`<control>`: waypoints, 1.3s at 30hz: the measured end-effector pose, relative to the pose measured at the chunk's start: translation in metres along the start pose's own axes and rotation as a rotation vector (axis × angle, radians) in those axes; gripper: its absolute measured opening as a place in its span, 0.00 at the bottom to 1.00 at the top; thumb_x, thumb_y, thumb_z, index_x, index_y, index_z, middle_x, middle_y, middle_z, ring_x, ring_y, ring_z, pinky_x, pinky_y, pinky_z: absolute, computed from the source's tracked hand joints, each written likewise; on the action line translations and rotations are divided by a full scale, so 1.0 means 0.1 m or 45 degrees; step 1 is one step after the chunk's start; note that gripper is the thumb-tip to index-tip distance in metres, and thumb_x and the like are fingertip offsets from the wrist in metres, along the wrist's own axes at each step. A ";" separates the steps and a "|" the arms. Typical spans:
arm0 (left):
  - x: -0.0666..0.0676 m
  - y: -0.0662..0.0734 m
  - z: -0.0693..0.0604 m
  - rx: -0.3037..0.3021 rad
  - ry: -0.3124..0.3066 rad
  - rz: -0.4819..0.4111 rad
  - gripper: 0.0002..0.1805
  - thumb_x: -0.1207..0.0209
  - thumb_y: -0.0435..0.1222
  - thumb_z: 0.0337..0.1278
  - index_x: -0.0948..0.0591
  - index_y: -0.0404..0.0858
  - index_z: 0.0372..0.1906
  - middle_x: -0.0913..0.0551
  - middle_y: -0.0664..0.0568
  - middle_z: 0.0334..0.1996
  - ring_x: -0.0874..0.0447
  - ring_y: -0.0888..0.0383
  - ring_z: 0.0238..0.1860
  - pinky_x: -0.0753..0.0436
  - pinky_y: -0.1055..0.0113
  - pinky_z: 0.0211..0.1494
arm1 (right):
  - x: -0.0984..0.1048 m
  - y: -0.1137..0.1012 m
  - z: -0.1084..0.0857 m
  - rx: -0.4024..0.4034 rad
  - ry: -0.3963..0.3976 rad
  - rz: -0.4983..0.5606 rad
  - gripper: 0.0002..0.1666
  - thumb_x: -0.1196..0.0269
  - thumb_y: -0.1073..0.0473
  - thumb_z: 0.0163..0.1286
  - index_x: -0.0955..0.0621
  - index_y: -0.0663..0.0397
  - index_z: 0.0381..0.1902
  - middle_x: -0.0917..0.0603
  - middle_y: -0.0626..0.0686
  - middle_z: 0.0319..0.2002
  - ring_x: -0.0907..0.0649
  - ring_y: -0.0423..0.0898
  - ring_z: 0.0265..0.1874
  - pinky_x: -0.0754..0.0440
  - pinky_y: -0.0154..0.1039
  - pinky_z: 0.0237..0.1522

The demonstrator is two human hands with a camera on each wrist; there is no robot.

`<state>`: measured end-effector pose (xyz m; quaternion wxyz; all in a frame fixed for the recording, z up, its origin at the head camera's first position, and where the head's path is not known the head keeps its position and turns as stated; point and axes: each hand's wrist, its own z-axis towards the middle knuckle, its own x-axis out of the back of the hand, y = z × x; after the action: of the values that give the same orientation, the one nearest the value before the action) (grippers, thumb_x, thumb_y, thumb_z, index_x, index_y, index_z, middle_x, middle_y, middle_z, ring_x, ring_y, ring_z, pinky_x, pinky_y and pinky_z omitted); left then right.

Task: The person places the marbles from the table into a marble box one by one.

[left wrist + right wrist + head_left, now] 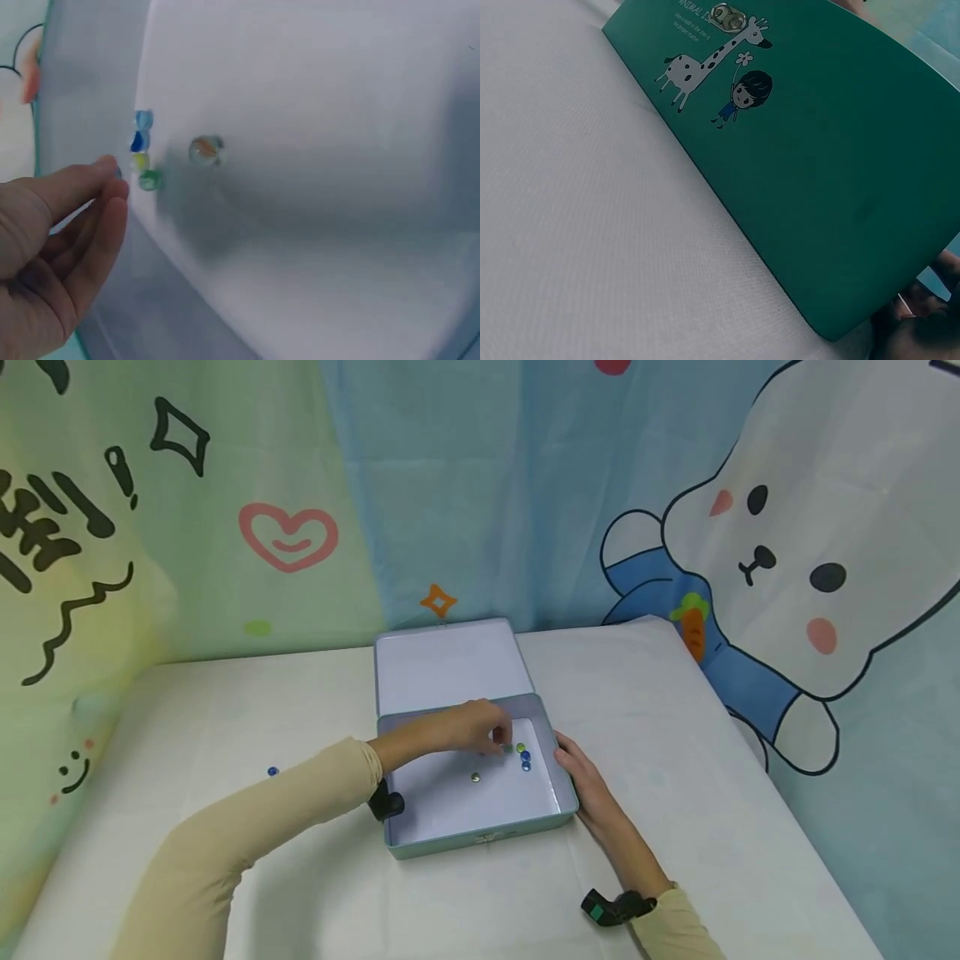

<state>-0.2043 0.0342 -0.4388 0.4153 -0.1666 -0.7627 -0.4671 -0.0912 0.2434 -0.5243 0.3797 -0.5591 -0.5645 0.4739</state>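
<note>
An open tin box (442, 842) lies on the cloth, and its green front shows in the right wrist view (817, 172). My left hand (476, 727) is inside it; in the left wrist view that hand (60, 240) pinches a small bluish marble (118, 172) between thumb and finger. Beside the fingertips, light blue (143, 120), dark blue (138, 141), yellow (140, 160) and green (148, 180) marbles form a row along the floor's edge. An amber-streaked marble (204, 150) sits apart. My right hand (592, 785) holds the box's right side, partly hidden in the right wrist view.
One blue marble (273, 771) rests on the white-covered table (322, 877), left of the box and beyond my left sleeve. The box's lid (453, 667) is folded back toward the printed curtain (465, 527) behind the table.
</note>
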 end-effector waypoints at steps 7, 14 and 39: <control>-0.12 -0.04 0.02 0.057 -0.014 0.109 0.08 0.32 0.33 0.53 0.14 0.35 0.39 0.14 0.51 0.35 0.23 0.63 0.32 0.23 0.75 0.37 | -0.04 0.04 0.00 0.007 -0.009 0.003 0.36 0.55 0.49 0.76 0.48 0.53 0.76 0.48 0.59 0.76 0.47 0.57 0.75 0.54 0.56 0.75; -0.19 -0.11 0.01 0.135 -0.048 0.175 0.07 0.31 0.34 0.52 0.15 0.39 0.37 0.16 0.53 0.34 0.25 0.63 0.34 0.24 0.74 0.40 | -0.06 0.06 0.00 0.008 -0.001 0.009 0.35 0.55 0.50 0.76 0.47 0.54 0.76 0.48 0.60 0.76 0.48 0.57 0.76 0.55 0.57 0.75; 0.29 -1.06 -2.55 0.458 0.925 -0.442 0.18 0.47 0.41 0.70 0.22 0.34 0.56 0.16 0.64 0.37 0.13 0.63 0.33 0.15 0.73 0.38 | 0.02 0.02 0.01 0.053 -0.012 -0.045 0.37 0.55 0.48 0.76 0.49 0.55 0.76 0.48 0.60 0.76 0.47 0.58 0.75 0.55 0.59 0.76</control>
<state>-0.1679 -0.2406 -0.4212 0.5941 0.2139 -0.6531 -0.4181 -0.0918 0.2456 -0.5271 0.3968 -0.5388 -0.5662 0.4813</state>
